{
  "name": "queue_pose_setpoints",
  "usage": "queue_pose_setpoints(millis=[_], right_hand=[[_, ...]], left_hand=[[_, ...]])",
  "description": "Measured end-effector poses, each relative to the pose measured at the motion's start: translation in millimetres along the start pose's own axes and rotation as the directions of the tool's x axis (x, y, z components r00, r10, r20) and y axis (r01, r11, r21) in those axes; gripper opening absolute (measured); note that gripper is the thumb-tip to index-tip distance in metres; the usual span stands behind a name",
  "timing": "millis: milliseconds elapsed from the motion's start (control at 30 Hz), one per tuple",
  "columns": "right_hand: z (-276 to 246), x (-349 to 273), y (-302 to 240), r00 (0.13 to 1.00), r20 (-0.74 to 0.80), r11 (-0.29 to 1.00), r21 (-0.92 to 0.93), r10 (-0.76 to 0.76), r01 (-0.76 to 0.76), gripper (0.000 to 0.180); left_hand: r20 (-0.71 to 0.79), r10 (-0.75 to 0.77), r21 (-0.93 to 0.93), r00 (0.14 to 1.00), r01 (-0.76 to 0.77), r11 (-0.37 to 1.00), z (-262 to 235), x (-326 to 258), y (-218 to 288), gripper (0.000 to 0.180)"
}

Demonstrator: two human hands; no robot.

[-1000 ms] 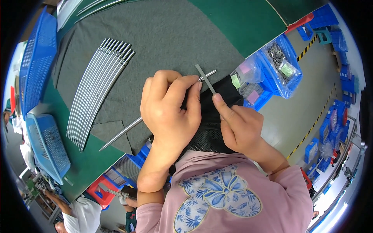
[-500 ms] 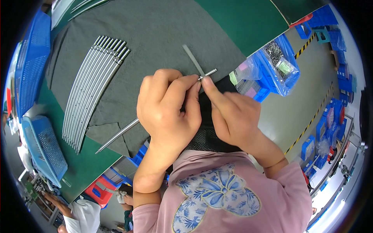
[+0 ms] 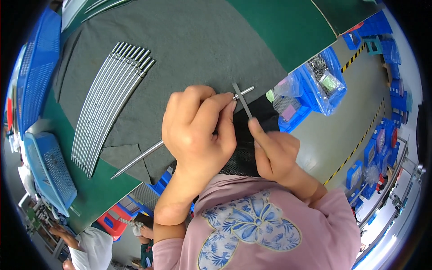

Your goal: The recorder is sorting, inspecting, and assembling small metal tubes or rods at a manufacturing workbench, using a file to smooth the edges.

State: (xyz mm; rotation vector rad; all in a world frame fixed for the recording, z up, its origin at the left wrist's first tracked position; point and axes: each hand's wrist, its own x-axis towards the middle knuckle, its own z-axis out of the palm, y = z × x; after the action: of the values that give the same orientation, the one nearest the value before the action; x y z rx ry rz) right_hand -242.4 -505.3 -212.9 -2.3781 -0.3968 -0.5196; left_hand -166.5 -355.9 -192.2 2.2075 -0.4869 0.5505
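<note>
My left hand [image 3: 195, 126] is closed around a slim, shiny metal rod [image 3: 137, 160], pinching it near its far end between thumb and forefinger. The rod's stepped tip sticks out past the fingers, while its long shaft runs down to the left. In my right hand [image 3: 279, 155] is a narrow flat grey file [image 3: 244, 103], its near end gripped with the forefinger stretched along it. The file lies across the rod's tip. To the left, a row of several similar rods [image 3: 108, 103] rests side by side on a dark grey cloth [image 3: 189, 49].
Blue baskets [image 3: 51, 173] stand along the green table's [image 3: 288, 27] left side. Beyond its right edge is a blue bin [image 3: 330, 92] with small metal parts in plastic. A red stool [image 3: 112, 225] and a person in white [image 3: 96, 247] are at lower left.
My right hand has drawn the file back toward me, down and to the right, so less of it reaches past the rod. My left hand and the rod have shifted only slightly.
</note>
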Motion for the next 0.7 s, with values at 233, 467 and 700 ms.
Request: queue_pose_setpoints(millis=[233, 467, 700], right_hand=[[9, 32, 0, 0.999, -0.043, 0.998, 0.054, -0.021, 0.023, 0.040], [8, 9, 1, 1.000, -0.030, 1.000, 0.027, 0.003, -0.002, 0.050], [-2, -4, 0, 0.998, 0.053, 0.998, 0.053, 0.017, -0.019, 0.042]], left_hand=[[0.005, 0.000, 0.007, 1.000, 0.000, 1.000, -1, 0, 0, 0.015], [-0.010, 0.016, 0.000, 1.000, -0.016, 1.000, 1, -1, 0, 0.015], [-0.007, 0.001, 0.005, 1.000, -0.001, 1.000, -1, 0, 1, 0.015]])
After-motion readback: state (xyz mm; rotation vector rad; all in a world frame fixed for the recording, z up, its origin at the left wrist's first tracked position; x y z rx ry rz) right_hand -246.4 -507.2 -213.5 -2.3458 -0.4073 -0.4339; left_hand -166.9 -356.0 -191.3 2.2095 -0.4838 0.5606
